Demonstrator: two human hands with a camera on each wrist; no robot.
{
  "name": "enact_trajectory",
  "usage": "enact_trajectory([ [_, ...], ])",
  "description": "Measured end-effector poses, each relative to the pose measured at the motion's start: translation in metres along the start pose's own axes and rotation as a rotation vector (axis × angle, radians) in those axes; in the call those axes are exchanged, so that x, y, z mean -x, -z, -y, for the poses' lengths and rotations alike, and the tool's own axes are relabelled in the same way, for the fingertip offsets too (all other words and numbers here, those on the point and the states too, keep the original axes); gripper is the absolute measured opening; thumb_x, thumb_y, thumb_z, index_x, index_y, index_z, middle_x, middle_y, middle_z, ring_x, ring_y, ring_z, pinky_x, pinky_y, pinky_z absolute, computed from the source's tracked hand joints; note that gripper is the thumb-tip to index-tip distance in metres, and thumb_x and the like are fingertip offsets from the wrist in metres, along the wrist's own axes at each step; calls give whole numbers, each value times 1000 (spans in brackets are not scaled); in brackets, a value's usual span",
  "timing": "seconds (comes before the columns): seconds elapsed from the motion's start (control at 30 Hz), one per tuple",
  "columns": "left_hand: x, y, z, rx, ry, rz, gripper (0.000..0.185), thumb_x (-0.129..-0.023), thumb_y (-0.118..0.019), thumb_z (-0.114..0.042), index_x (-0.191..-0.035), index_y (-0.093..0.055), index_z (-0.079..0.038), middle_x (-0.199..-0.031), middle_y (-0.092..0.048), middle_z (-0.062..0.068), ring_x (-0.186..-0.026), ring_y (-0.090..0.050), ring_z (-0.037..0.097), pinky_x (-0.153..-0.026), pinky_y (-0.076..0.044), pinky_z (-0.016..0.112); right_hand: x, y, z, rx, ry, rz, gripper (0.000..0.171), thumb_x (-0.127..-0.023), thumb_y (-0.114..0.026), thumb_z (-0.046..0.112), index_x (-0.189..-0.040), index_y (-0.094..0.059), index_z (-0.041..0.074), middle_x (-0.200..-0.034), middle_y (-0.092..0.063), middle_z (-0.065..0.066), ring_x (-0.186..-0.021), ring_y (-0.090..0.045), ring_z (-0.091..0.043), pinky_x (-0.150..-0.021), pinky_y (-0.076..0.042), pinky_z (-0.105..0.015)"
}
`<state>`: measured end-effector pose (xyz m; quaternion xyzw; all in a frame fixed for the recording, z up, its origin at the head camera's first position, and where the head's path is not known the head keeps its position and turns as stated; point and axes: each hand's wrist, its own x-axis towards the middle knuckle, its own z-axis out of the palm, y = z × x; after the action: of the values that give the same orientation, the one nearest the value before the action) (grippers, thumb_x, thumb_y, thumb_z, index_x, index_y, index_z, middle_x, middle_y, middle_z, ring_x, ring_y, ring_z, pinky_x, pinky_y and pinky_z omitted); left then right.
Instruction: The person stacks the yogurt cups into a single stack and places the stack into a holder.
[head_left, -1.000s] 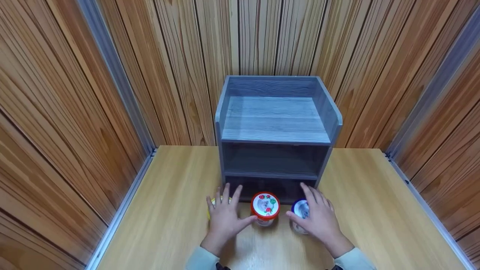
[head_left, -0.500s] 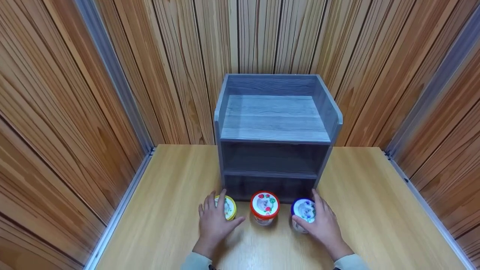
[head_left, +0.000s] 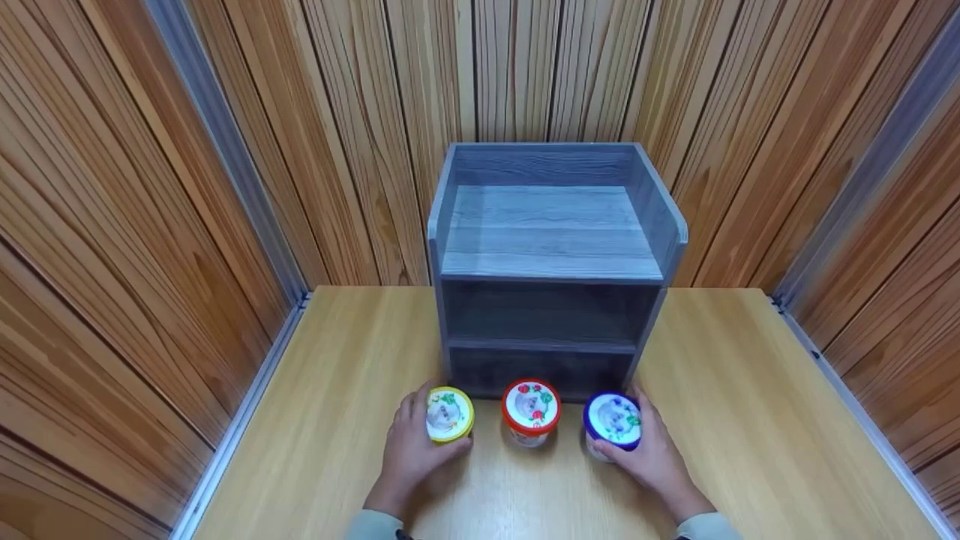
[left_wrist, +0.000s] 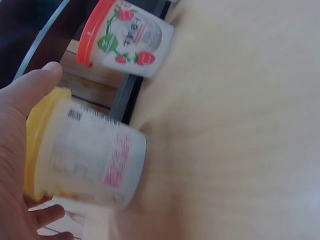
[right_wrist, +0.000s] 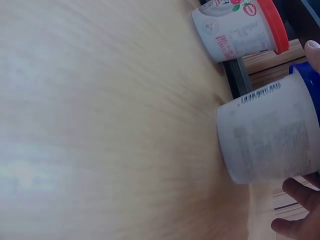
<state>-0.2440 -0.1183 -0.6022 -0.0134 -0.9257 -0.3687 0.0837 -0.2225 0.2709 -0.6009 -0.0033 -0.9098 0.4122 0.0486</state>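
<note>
Left hand grips the upright yellow-lidded tub; right hand grips the blue-lidded tub. The red-lidded tub stands untouched between them, before the grey shelf unit.

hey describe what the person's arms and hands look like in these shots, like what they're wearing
Both hands are bare, with no gloves, rings or watch showing. The left hand and the right hand each emerge from a long sleeve of pale grey-green fabric: the left sleeve and the right sleeve end at the wrists. The sleeves look plain, with no visible markings. Nothing else worn shows.
</note>
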Motion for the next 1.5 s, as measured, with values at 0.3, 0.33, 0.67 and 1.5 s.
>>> enact_trajectory([
  [0.3, -2, 11, 23, 160, 107, 144, 130, -57, -90, -66, -158, -28, -12, -155, -41, 13, -139, -43, 33, -112, -37, 58, 0, 9, -7, -33, -74, 105, 128, -76, -85, 54, -160, -4, 3, -162, -20, -28, -146, -23, -51, -115, -23, -66],
  [0.33, -1, 11, 25, 177, 119, 158, 131, -57, -90, -67, -158, -27, -12, -156, -40, 13, -140, -41, 33, -114, -35, 58, 0, 10, -8, -37, -76, 112, 127, -76, -85, 53, -160, -4, 3, -162, -20, -28, -146, -23, -51, -116, -23, -66],
  [0.67, -2, 12, 39, 353, 136, 259, 125, -61, -92, -58, -157, -27, -12, -156, -39, 13, -146, -33, 34, -119, -24, 59, 0, 16, -12, -57, -124, 166, 121, -75, -83, 58, -158, -12, 6, -159, -28, -29, -145, -26, -50, -114, -26, -67],
  [1.5, -5, 10, 36, 448, 57, 399, 107, -63, -95, -48, -151, -39, -24, -151, -48, 3, -141, -39, 30, -118, -22, 61, -2, 21, -13, -88, -153, 211, 129, -67, -83, 67, -159, -16, 7, -158, -31, -26, -146, -27, -49, -114, -26, -67],
])
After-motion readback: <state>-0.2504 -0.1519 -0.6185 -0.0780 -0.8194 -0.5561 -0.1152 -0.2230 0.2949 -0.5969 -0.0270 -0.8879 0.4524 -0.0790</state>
